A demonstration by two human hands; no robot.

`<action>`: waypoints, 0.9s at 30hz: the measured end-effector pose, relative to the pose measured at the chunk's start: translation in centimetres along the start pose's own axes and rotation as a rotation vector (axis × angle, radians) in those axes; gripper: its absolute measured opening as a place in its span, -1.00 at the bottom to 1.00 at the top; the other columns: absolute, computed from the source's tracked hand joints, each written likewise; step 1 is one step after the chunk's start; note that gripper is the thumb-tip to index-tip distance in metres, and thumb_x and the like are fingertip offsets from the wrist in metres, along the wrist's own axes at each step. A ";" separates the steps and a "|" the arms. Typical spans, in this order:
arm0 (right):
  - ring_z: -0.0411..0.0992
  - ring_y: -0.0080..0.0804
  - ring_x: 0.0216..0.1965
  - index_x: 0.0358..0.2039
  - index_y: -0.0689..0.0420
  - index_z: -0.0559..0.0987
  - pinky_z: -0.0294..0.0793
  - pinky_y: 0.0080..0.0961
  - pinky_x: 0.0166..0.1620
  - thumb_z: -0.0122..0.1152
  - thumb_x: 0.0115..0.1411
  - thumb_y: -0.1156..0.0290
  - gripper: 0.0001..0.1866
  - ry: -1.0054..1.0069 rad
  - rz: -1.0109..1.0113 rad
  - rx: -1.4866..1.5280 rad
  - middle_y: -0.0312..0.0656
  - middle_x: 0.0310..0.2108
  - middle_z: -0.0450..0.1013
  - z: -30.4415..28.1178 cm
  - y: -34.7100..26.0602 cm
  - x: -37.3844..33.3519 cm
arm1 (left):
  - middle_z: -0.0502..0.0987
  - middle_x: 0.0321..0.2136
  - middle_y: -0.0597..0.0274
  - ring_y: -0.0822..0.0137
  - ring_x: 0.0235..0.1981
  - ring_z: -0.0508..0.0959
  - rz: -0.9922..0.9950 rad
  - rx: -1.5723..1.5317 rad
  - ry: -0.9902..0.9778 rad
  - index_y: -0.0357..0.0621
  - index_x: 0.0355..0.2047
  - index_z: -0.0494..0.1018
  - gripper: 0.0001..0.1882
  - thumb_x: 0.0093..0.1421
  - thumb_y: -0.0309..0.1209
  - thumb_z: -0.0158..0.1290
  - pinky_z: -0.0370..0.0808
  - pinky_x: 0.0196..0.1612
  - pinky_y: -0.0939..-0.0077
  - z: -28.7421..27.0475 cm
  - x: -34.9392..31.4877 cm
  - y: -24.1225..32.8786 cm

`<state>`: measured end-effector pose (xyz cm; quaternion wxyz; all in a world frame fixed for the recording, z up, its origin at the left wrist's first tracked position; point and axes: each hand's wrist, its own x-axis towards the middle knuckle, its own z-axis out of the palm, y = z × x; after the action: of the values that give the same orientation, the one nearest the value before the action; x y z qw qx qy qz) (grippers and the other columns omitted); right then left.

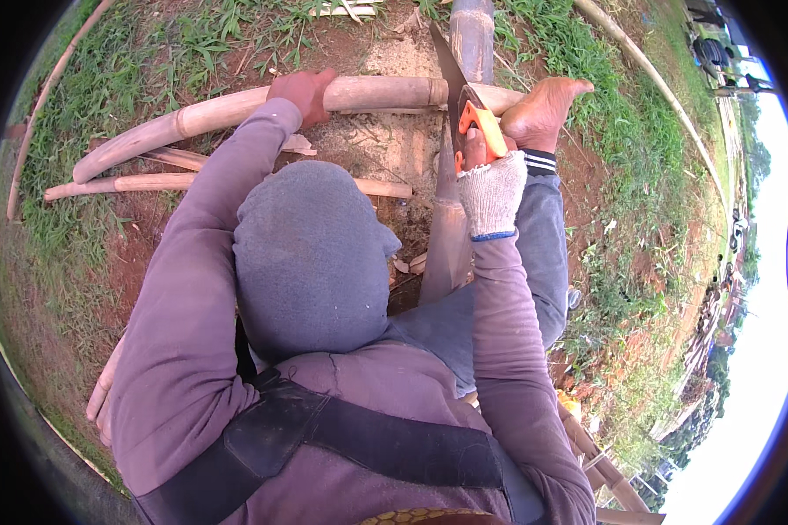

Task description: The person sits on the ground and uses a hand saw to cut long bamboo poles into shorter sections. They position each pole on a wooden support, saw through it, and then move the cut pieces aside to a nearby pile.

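My bare left hand (304,94) is wrapped over a thick, slightly curved bamboo pole (381,92). My right hand (490,179), in a white knitted glove with a blue cuff edge, grips the orange handle of a handsaw (481,127). Its grey blade crosses the pole near a joint, to the right of my left hand; how deep the blade sits I cannot tell. Underneath, a greyish bamboo pole (473,39) runs away from me, crossing the curved one. A bare foot (545,112) rests against the curved pole's right end.
Thinner bamboo pieces (140,183) lie below the curved pole. Pale sawdust (398,144) covers the soil around the crossing. A rounded shape in grey cloth (315,254) hides some ground in the middle. A long pole (652,74) lies in the grass at right.
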<state>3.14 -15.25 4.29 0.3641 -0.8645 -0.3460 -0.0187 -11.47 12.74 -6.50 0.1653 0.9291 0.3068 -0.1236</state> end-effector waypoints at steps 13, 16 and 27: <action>0.52 -0.42 -0.53 -0.22 0.30 0.60 0.49 -0.41 -0.44 0.33 0.46 0.19 -0.65 0.016 0.048 0.103 -0.13 -0.52 0.55 -0.1 0.6 -1.4 | 0.67 0.05 0.05 -0.08 0.08 0.68 0.008 0.015 0.018 0.11 0.23 0.44 -0.30 0.11 -0.14 0.44 0.62 0.14 0.01 -0.4 0.7 0.4; 0.55 -0.40 -0.45 -0.23 0.30 0.61 0.51 -0.34 -0.38 0.33 0.46 0.22 -0.67 -0.025 0.098 0.142 -0.11 -0.51 0.56 -0.7 -0.8 -2.9 | 0.66 0.09 0.05 -0.09 0.12 0.67 0.002 0.011 -0.010 0.15 0.25 0.43 -0.26 0.09 -0.10 0.46 0.61 0.16 -0.03 1.0 -0.5 -0.6; 0.56 -0.42 -0.47 -0.23 0.30 0.58 0.50 -0.43 -0.37 0.39 0.41 0.26 -0.68 0.031 0.123 0.177 -0.09 -0.48 0.58 -2.6 3.1 -9.2 | 0.66 0.06 0.07 -0.06 0.10 0.67 0.031 -0.010 0.078 0.12 0.19 0.46 -0.33 0.09 -0.16 0.44 0.62 0.13 0.02 1.6 -0.1 0.2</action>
<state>-1.39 -23.84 1.65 0.4450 -0.8480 -0.2869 0.0210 -11.64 11.92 -7.84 0.1598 0.9371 0.2990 -0.0830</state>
